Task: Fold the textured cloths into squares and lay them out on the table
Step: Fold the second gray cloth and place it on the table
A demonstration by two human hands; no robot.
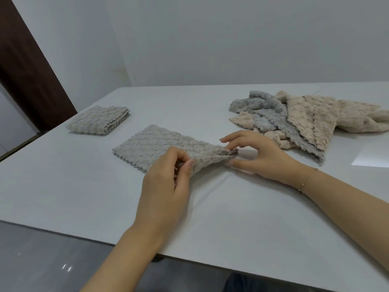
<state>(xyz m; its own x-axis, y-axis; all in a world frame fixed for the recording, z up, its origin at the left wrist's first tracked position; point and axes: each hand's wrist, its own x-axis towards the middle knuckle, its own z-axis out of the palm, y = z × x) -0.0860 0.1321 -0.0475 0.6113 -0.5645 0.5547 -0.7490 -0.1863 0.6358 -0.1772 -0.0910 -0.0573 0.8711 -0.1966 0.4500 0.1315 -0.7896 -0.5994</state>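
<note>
Cloth point(155, 144), grey strip, table point(63, 186) centre. Left hand point(166, 182) pinches near corner, right hand point(256, 157) pinches 3 o'clock corner, likely to fold over. Finished square point(99, 120) at 10 o'clock; unfolded pile point(305, 116) at 2 o'clock.

No text, label, brand, number or sign can be read anywhere in the head view.
</note>
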